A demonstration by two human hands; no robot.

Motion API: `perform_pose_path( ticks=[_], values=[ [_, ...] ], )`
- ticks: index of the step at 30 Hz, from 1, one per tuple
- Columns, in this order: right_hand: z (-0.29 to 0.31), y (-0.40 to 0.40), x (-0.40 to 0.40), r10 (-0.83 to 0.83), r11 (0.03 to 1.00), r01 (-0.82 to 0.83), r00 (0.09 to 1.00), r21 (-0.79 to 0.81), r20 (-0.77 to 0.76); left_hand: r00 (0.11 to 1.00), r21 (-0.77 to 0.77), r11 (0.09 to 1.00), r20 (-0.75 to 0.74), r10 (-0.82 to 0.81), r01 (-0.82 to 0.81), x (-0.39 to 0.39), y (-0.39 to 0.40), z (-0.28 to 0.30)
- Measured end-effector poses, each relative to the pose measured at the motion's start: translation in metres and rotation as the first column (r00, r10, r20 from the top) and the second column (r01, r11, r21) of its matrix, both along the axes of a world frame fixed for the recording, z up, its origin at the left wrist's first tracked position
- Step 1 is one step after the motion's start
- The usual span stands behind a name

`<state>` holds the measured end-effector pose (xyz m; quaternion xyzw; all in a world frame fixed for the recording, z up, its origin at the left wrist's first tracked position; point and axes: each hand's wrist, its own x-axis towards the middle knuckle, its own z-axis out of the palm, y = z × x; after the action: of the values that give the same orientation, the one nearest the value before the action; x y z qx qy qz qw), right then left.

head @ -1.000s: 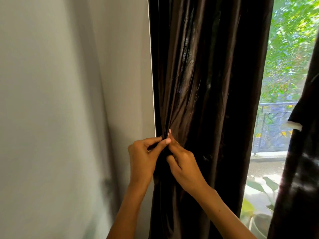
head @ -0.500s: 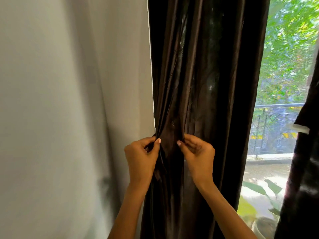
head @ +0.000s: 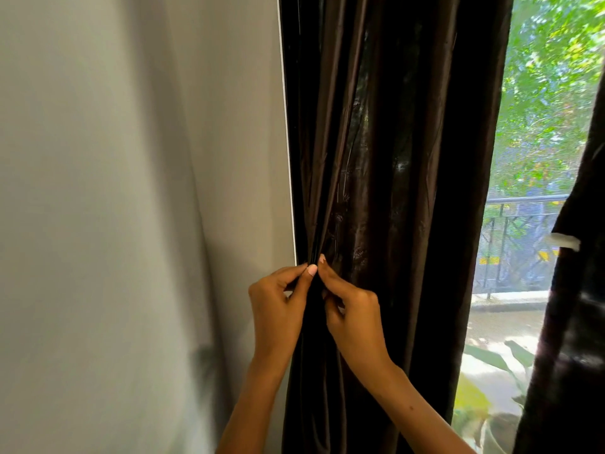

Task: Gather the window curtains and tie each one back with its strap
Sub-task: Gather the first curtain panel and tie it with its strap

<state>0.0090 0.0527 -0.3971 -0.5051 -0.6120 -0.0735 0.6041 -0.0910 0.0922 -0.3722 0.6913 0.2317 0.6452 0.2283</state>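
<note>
Dark brown satin curtain [head: 393, 191] hangs gathered at the window's 9 o'clock edge; left hand [head: 276, 309] and right hand [head: 352, 317] pinch its folds together, fingertips meeting. Soft, light, likely slippery, so grip the bunched waist. No strap is discernible among the dark folds.

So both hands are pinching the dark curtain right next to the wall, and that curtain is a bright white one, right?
Not quite: the colour is wrong. The head view shows the curtain is dark brown, not white. The rest holds: the left hand and right hand both pinch its folds close together, beside the grey wall.
</note>
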Motion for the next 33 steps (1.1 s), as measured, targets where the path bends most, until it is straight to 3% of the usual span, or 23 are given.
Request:
perform_pose_path(
  ticks=[5,8,10,13,15,17,19,21,25,30,33],
  values=[
    [0.005,-0.002,0.008,0.325,0.928,-0.349,0.93,-0.134,-0.173,0.997,-0.075,0.997,0.062,0.037,-0.033,-0.001,0.009,0.003],
    [0.007,0.007,0.023,0.112,0.988,-0.137,0.957,-0.074,-0.267,0.993,-0.079,0.991,0.042,0.109,-0.105,-0.004,0.017,0.004],
    [0.016,0.01,0.03,-0.024,0.994,-0.019,0.917,-0.104,-0.399,0.991,-0.068,0.989,0.017,0.13,-0.128,-0.005,0.017,0.004],
    [0.027,0.016,0.036,0.136,0.961,-0.245,0.826,-0.131,-0.547,0.988,-0.044,0.987,0.007,0.153,-0.152,-0.003,0.015,0.003],
    [0.025,0.017,0.033,0.2,0.968,-0.25,0.844,-0.035,-0.498,0.982,-0.023,0.982,0.001,0.189,-0.189,-0.001,0.013,0.003],
    [0.016,0.014,0.028,0.061,0.997,-0.036,0.922,0.071,-0.383,0.972,0.006,0.972,0.002,0.235,-0.235,0.001,0.011,0.004],
    [0.004,0.007,0.021,-0.135,0.967,0.179,0.965,0.184,-0.225,0.969,0.037,0.968,0.003,0.246,-0.246,0.003,0.006,0.004],
    [-0.003,0.0,0.012,-0.224,0.941,0.238,0.971,0.24,-0.085,0.976,0.05,0.975,-0.008,0.217,-0.216,0.005,0.001,0.003],
    [-0.004,-0.002,0.011,-0.232,0.97,0.219,0.965,0.109,0.124,0.989,0.032,0.988,-0.014,0.148,-0.148,0.01,-0.004,0.001],
    [-0.004,-0.009,0.017,-0.124,0.988,0.138,0.976,-0.067,0.179,0.998,-0.002,0.998,-0.025,0.063,-0.063,0.012,-0.009,0.003],
    [-0.004,-0.012,0.021,0.014,0.99,0.013,0.983,-0.141,0.185,0.994,-0.001,0.995,-0.037,0.103,-0.103,0.013,-0.008,0.007]
  ],
)
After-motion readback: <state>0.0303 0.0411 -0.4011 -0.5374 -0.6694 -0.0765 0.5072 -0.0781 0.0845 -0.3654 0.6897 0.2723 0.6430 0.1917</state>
